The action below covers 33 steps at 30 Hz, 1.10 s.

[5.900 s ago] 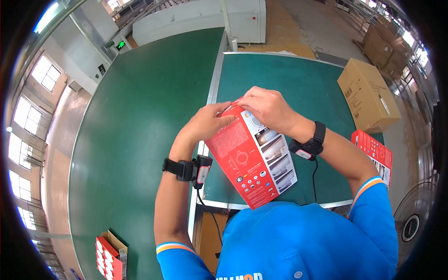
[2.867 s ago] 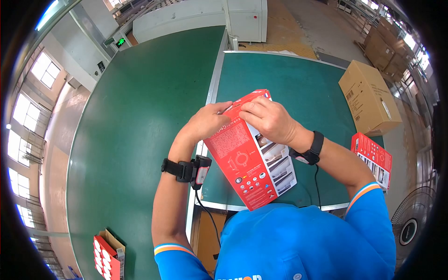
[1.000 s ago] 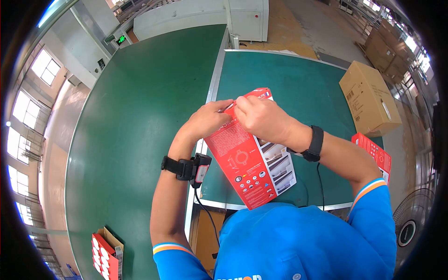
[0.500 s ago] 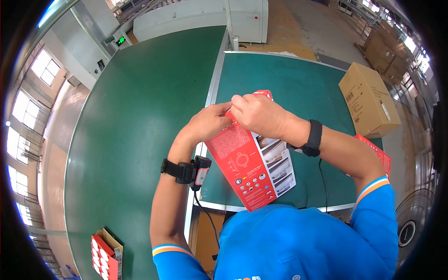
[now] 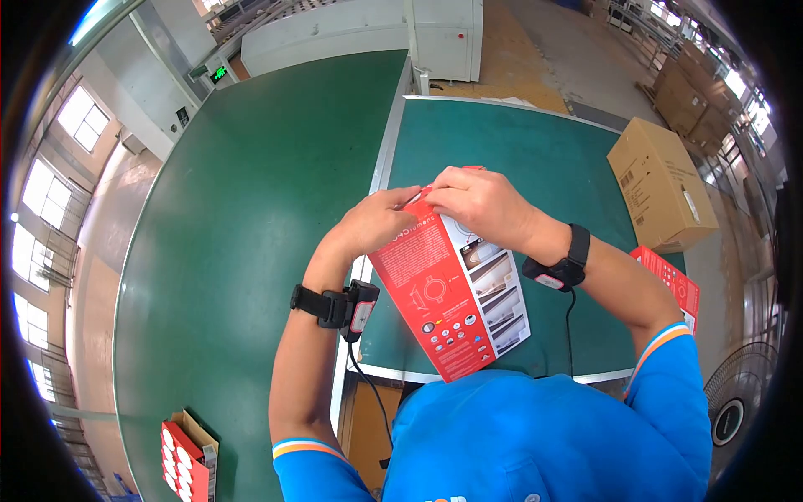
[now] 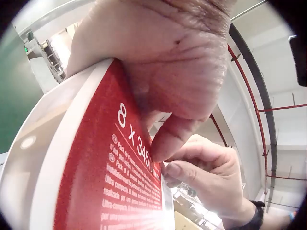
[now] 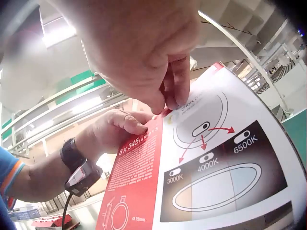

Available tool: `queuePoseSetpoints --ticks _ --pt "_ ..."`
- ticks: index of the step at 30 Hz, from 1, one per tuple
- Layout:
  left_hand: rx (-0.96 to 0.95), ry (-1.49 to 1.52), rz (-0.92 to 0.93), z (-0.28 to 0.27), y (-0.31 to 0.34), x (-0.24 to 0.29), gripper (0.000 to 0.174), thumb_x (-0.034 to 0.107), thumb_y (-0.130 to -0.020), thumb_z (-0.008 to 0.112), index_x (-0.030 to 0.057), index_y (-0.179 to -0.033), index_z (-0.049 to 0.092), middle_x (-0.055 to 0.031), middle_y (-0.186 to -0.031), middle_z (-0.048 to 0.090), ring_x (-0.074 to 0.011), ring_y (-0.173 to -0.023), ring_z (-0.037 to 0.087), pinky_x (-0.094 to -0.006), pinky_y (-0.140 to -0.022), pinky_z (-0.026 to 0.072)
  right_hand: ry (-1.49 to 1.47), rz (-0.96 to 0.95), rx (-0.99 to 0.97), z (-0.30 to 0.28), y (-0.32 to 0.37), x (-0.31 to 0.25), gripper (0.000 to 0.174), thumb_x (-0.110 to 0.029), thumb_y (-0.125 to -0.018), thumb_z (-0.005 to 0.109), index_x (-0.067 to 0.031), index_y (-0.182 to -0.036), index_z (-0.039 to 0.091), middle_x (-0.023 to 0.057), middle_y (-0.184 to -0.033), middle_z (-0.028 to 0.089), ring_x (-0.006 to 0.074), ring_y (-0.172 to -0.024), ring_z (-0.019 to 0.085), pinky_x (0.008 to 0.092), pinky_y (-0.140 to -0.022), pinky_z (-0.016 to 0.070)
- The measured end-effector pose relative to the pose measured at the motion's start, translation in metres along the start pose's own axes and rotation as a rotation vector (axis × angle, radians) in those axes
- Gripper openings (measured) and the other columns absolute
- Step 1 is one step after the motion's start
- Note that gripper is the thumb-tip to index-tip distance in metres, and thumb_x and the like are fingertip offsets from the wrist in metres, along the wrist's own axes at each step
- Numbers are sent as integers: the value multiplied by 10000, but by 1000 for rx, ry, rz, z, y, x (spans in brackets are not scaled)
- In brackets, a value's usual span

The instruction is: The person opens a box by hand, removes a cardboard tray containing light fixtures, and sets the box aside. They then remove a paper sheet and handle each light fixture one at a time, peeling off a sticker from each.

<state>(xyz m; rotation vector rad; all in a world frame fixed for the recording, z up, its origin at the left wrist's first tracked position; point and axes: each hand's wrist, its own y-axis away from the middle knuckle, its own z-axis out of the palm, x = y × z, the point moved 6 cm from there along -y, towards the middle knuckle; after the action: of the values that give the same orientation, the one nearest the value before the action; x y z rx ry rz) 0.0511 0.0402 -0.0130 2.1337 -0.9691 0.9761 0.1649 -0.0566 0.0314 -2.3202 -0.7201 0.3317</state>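
A red and white product box (image 5: 435, 289), printed "8 x 345 lumens", leans tilted between the person's front and the green table. My left hand (image 5: 370, 222) grips its upper left corner, thumb lying on the red face and the other fingers over the far side. At the top edge, my right hand (image 5: 481, 209) pinches the cardboard with bent fingers. The right wrist view shows those fingertips of the right hand (image 7: 144, 62) right at the edge where red meets white. In the left wrist view the left thumb (image 6: 175, 139) lies close beside the right hand (image 6: 211, 179).
A brown carton (image 5: 661, 184) stands at the table's right edge, with another red box (image 5: 669, 280) below it. An opened red box (image 5: 188, 460) sits at the lower left of the green table (image 5: 251, 209). A fan (image 5: 729, 418) is at far right.
My right hand has worked along the top edge of the box, shifting left and then slightly back right. The left hand has kept its grip, and the box has hardly moved.
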Motion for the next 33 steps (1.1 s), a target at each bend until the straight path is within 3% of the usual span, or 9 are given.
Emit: queuePoseSetpoints --ticks 2,8,11,17,26,33 --pt "0 -22 11 1 -3 -4 547 197 -794 540 117 -1334 567 -188 -1155 659 -297 -1046 637 -355 -908 469 -28 -13 -12 -1 -3 -3 86 -72 -776 630 -40 -857 635 67 -882 605 221 -767 636 325 -612 533" --pt "5 -36 24 0 -2 -2 554 196 -787 536 110 -1334 566 -209 -1162 650 -316 -1052 633 -363 -912 469 162 -131 -113 4 -6 -10 52 -74 -729 620 -50 -763 588 49 -823 555 204 -740 599 316 -604 526" --pt "17 -31 36 1 -3 -3 549 193 -787 534 96 -1326 569 -221 -1157 649 -324 -1055 633 -368 -912 470 204 -102 -106 5 -3 -9 66 -74 -723 614 -51 -736 554 51 -808 525 192 -740 576 306 -611 524" --pt "-5 -60 31 0 -3 -2 547 194 -783 532 81 -1316 573 -227 -1160 648 -335 -1068 630 -370 -918 469 313 -153 -210 13 -8 -12 107 -83 -732 611 -34 -778 528 79 -818 512 193 -789 563 289 -658 520" --pt "-3 -47 3 0 -2 -2 553 219 -774 538 116 -1315 582 -205 -1151 658 -325 -1052 635 -374 -913 471 166 -11 -208 17 -7 3 122 -60 -809 629 -19 -858 524 107 -841 513 249 -760 579 332 -633 517" --pt "4 -34 -10 0 -2 -3 555 219 -774 553 122 -1320 580 -193 -1164 657 -309 -1060 634 -367 -914 470 21 97 -160 7 -6 5 130 -96 -809 676 -21 -867 586 92 -874 581 236 -833 627 326 -652 532"
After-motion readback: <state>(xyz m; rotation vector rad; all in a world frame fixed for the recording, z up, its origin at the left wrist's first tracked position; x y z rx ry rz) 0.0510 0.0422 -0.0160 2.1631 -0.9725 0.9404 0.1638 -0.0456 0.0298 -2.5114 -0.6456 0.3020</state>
